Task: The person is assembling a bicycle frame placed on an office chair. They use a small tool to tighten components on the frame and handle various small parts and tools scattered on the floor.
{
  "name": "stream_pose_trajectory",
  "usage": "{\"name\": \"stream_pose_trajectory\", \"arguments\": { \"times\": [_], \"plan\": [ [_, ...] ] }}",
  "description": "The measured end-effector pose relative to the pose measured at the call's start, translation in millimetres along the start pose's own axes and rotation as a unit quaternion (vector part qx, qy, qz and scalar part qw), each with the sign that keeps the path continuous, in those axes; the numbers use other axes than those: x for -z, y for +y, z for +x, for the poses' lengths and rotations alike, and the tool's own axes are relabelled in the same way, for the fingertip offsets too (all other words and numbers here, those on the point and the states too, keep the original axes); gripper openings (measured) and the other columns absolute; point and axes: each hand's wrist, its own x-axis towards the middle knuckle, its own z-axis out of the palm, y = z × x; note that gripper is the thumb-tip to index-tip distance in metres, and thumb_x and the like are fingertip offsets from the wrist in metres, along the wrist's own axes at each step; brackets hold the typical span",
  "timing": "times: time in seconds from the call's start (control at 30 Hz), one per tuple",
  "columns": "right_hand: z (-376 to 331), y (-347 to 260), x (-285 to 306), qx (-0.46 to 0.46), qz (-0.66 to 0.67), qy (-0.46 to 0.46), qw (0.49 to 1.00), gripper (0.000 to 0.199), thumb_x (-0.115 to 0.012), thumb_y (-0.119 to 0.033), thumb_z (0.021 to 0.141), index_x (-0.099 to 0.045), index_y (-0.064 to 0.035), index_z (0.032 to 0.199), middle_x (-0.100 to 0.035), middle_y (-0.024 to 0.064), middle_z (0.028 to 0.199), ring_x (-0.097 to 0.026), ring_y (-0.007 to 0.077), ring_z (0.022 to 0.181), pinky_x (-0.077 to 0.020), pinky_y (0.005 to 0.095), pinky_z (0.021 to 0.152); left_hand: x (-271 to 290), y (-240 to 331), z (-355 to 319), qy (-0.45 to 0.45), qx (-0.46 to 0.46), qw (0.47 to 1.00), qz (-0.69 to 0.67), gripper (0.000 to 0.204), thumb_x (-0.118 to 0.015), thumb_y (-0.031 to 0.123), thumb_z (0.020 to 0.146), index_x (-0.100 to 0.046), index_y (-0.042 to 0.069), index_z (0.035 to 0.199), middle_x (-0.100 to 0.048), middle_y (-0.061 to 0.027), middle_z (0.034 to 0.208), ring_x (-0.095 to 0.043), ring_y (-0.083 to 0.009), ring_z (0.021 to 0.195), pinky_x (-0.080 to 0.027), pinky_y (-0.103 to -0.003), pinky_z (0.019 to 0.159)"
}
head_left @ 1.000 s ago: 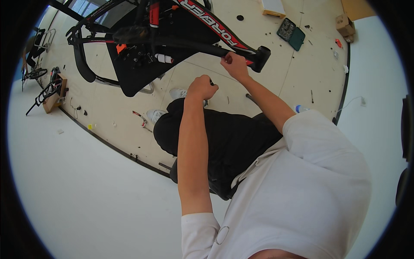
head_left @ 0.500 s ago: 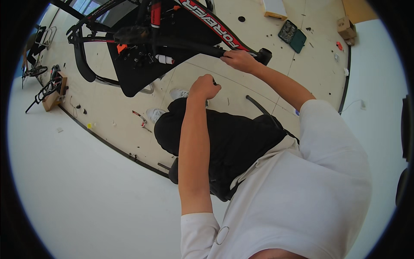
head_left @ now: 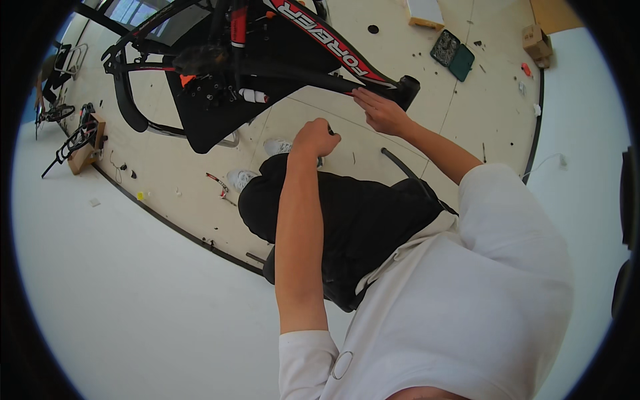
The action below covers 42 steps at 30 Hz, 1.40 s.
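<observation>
A black and red bicycle frame [head_left: 327, 47] lies across the upper part of the view, over a black chair [head_left: 207, 120]. My right hand [head_left: 383, 112] is at the frame's lower tube, close to its thick black end. Its fingers are stretched out together, and their tips touch or nearly touch the tube. Lower and to the left, above my shoes, my left hand [head_left: 315, 139] is closed. Something small and dark pokes out at its thumb side, but most of it is hidden in the fist.
A white roll-like item [head_left: 253, 96] and small parts lie on the chair. On the floor are an opened green case [head_left: 453, 55], cardboard boxes [head_left: 537, 45], a red and silver tool [head_left: 221, 187] and scattered bits. Another bicycle frame [head_left: 75, 140] stands at the left wall.
My right hand has loosened from the tube and moved slightly right and toward me, its fingers straightening. The left hand stays closed in nearly the same place.
</observation>
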Motion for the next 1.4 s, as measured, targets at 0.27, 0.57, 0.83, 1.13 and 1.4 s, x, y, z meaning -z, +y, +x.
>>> {"name": "stream_pose_trajectory", "arguments": {
  "times": [0.27,0.57,0.83,1.13,1.4],
  "plan": [
    [-35,-2,9,-0.075,0.024,0.017,0.997,0.049,-0.060,0.000,0.074,-0.056,0.0021,0.123,-0.049,0.0123,0.138,-0.046,0.0245,0.129,-0.0445,0.0337,0.101,-2,-2,-2,0.013,-0.001,1.000,-0.008,0.044,-0.067,0.030,0.077,-0.063,-0.002,0.107,-0.065,-0.0217,0.107,-0.063,-0.0357,0.099,-0.051,-0.042,0.086],
    [-9,5,-13,-0.420,0.251,0.170,0.856,0.019,-0.069,-0.014,0.079,-0.069,-0.0017,0.093,-0.070,0.0113,0.086,-0.068,0.0233,0.075,-0.0524,0.0303,0.069,-1,-1,-1,0.003,-0.002,1.000,-0.002,0.045,-0.067,0.030,0.077,-0.064,-0.002,0.108,-0.066,-0.0224,0.107,-0.064,-0.0356,0.099,-0.050,-0.041,0.087],
    [9,0,-17,-0.452,0.230,0.181,0.842,0.024,-0.073,-0.024,0.079,-0.068,-0.0003,0.079,-0.067,0.0128,0.070,-0.066,0.0254,0.064,-0.0514,0.0324,0.062,-6,-5,2,0.034,-0.017,0.999,-0.004,0.042,-0.070,0.031,0.076,-0.067,-0.002,0.101,-0.068,-0.0215,0.100,-0.066,-0.0337,0.093,-0.051,-0.039,0.083],
    [15,7,-14,-0.377,0.153,0.167,0.898,0.017,-0.070,-0.017,0.078,-0.064,-0.0017,0.073,-0.063,0.0149,0.068,-0.062,0.0334,0.068,-0.0495,0.0415,0.064,-2,-2,2,0.009,-0.012,1.000,-0.004,0.045,-0.067,0.030,0.077,-0.064,-0.002,0.110,-0.066,-0.0218,0.107,-0.064,-0.0355,0.099,-0.051,-0.041,0.088],
    [21,5,-24,-0.420,0.104,0.184,0.883,0.018,-0.069,-0.017,0.076,-0.063,-0.0014,0.070,-0.063,0.0158,0.068,-0.063,0.0349,0.069,-0.0505,0.0430,0.066,-2,-1,0,0.004,-0.009,1.000,-0.001,0.045,-0.067,0.030,0.078,-0.064,-0.001,0.110,-0.066,-0.0214,0.108,-0.064,-0.0349,0.100,-0.050,-0.041,0.088]
  ]
}}
